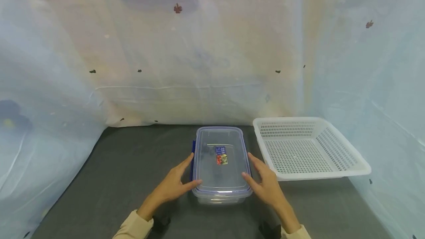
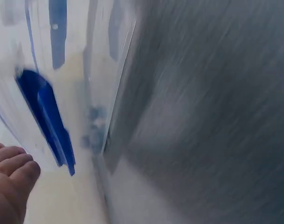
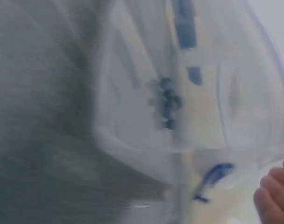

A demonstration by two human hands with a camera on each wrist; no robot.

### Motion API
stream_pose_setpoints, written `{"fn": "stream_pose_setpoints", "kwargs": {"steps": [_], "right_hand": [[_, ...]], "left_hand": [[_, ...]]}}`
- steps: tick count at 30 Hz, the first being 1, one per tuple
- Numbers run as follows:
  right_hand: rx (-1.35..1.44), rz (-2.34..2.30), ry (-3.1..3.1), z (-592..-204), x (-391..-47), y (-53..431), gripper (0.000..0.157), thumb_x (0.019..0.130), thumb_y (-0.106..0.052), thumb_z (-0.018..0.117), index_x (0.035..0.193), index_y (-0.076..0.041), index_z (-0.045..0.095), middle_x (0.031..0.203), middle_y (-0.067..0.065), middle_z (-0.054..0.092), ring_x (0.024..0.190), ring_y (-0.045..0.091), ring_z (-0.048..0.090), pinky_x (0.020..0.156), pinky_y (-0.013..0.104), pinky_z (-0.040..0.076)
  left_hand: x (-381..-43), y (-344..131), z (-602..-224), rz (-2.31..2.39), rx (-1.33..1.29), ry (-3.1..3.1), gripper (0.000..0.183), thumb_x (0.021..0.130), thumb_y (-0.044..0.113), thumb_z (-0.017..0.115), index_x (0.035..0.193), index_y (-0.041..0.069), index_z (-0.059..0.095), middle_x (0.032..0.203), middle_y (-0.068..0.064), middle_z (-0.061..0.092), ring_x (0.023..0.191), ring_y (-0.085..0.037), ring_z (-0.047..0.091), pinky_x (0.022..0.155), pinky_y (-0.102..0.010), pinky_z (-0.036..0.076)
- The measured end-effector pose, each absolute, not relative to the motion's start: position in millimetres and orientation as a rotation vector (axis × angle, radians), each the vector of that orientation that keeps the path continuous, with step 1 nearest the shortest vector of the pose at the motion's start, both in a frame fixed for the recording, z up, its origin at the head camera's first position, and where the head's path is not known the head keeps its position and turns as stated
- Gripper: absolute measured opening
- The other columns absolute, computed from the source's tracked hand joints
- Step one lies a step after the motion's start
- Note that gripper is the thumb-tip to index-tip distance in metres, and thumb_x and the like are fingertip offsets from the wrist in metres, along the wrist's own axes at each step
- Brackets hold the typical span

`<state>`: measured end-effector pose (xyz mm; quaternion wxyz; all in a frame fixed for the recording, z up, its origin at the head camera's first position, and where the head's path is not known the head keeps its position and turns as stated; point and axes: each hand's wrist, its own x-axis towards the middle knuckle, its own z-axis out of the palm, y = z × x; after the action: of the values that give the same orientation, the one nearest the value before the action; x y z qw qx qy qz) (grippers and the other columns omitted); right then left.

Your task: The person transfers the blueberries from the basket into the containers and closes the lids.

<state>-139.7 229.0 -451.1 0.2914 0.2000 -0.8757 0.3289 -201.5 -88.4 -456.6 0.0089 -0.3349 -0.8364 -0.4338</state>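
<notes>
A clear plastic food container with a lid stands lengthwise on the dark table in front of me. Its lid has a bluish rim and a small printed label. My left hand is at its left side, thumb tip over the near lid edge and fingers extended along the side. Opposite it, my right hand has straight fingers and thumb spread at the right edge. A blue side clip slants outward from the container in the left wrist view. Another blue clip shows blurred in the right wrist view.
A white perforated plastic basket stands to the right of the container, close behind my right hand. Pale patterned sheeting hangs behind the table and along both sides.
</notes>
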Motion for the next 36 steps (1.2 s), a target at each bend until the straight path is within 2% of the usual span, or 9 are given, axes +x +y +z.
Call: {"fn": "stream_pose_setpoints", "kwargs": {"steps": [2, 5, 13, 22, 25, 29, 31, 33, 36], "right_hand": [[0.474, 0.971, -2.410, -456, -132, 227, 0.075, 0.082, -0.023, 0.077, 0.144, 0.002, 0.043, 0.142, 0.020, 0.047, 0.127, 0.039, 0.046, 0.097, 0.054, 0.042], [0.407, 1.099, -2.491, -463, -126, 227, 0.090, 0.078, -0.032, 0.080, 0.150, -0.003, 0.034, 0.149, 0.021, 0.038, 0.130, 0.041, 0.042, 0.099, 0.059, 0.039], [0.346, 1.214, -2.549, -472, -124, 228, 0.110, 0.067, -0.041, 0.088, 0.152, -0.005, 0.029, 0.155, 0.017, 0.029, 0.137, 0.035, 0.033, 0.106, 0.052, 0.031], [0.370, 1.258, -2.507, -479, -132, 225, 0.108, 0.070, -0.037, 0.087, 0.154, -0.010, 0.026, 0.156, 0.010, 0.027, 0.139, 0.029, 0.029, 0.107, 0.024, 0.023], [0.393, 1.304, -2.486, -480, -138, 221, 0.107, 0.072, -0.034, 0.087, 0.155, -0.011, 0.024, 0.157, 0.010, 0.026, 0.140, 0.030, 0.027, 0.109, 0.025, 0.023], [0.415, 1.362, -2.463, -483, -146, 215, 0.106, 0.073, -0.031, 0.086, 0.155, -0.011, 0.021, 0.157, 0.013, 0.025, 0.140, 0.031, 0.027, 0.109, 0.039, 0.027], [0.432, 1.383, -2.458, -484, -149, 213, 0.106, 0.074, -0.031, 0.085, 0.155, -0.011, 0.021, 0.157, 0.014, 0.024, 0.140, 0.033, 0.027, 0.109, 0.039, 0.027], [0.458, 1.500, -2.421, -484, -151, 212, 0.099, 0.079, -0.025, 0.081, 0.155, -0.009, 0.020, 0.158, 0.016, 0.021, 0.140, 0.035, 0.024, 0.109, 0.035, 0.028], [0.445, 1.738, -2.305, -483, -155, 211, 0.082, 0.090, -0.011, 0.068, 0.154, 0.000, 0.018, 0.158, 0.022, 0.015, 0.142, 0.040, 0.016, 0.111, 0.036, 0.023]], "left_hand": [[-189, -89, -458, -1.426, -0.994, -2.694, 0.101, 0.083, 0.045, 0.074, 0.154, 0.000, 0.017, 0.156, -0.021, 0.020, 0.139, -0.041, 0.024, 0.109, -0.057, 0.023], [-179, -86, -462, -1.509, -0.980, -2.692, 0.111, 0.078, 0.045, 0.080, 0.155, 0.003, 0.012, 0.158, -0.019, 0.014, 0.141, -0.040, 0.018, 0.110, -0.058, 0.020], [-172, -74, -476, -1.587, -0.901, -2.562, 0.109, 0.072, 0.042, 0.085, 0.154, 0.007, 0.023, 0.157, -0.015, 0.020, 0.140, -0.036, 0.022, 0.110, -0.054, 0.022], [-177, -73, -479, -1.639, -0.904, -2.499, 0.106, 0.074, 0.037, 0.085, 0.153, 0.003, 0.024, 0.157, -0.017, 0.019, 0.140, -0.035, 0.022, 0.109, -0.053, 0.022], [-181, -76, -478, -1.660, -0.889, -2.492, 0.106, 0.074, 0.035, 0.086, 0.153, 0.002, 0.024, 0.157, -0.017, 0.018, 0.141, -0.034, 0.021, 0.109, -0.052, 0.023], [-186, -81, -477, -1.671, -0.876, -2.479, 0.105, 0.073, 0.032, 0.086, 0.153, 0.002, 0.025, 0.157, -0.017, 0.019, 0.141, -0.032, 0.021, 0.108, -0.050, 0.025], [-188, -84, -478, -1.694, -0.866, -2.456, 0.100, 0.076, 0.028, 0.085, 0.152, 0.002, 0.027, 0.156, -0.018, 0.020, 0.140, -0.033, 0.021, 0.108, -0.050, 0.024], [-190, -85, -479, -1.756, -0.830, -2.425, 0.091, 0.080, 0.023, 0.081, 0.151, 0.001, 0.029, 0.156, -0.018, 0.021, 0.141, -0.035, 0.021, 0.109, -0.050, 0.023], [-194, -83, -481, -1.871, -0.681, -2.397, 0.080, 0.087, 0.020, 0.075, 0.150, -0.001, 0.031, 0.156, -0.018, 0.022, 0.141, -0.035, 0.021, 0.110, -0.048, 0.022]]}}
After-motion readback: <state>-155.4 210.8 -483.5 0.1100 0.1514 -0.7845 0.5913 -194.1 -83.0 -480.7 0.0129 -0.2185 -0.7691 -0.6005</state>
